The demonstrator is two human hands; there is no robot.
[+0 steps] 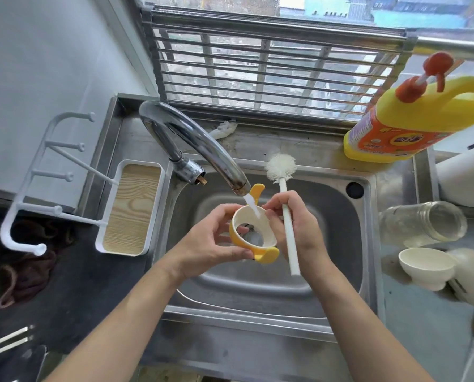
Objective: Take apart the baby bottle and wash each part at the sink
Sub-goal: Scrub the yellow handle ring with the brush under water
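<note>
Rinsing at a steel sink [340,216], under the running faucet [191,139], a person works on a taken-apart baby bottle. Its glass body [423,221] lies on its side on the counter to the right. The left hand [211,238] curls around the yellow handled collar [263,241] over the basin; the right hand [293,224] grips a white brush [289,230], fingertips on the collar's rim. Light, rigid plastic, probably slippery wet: safest held by rim or handles.
</note>
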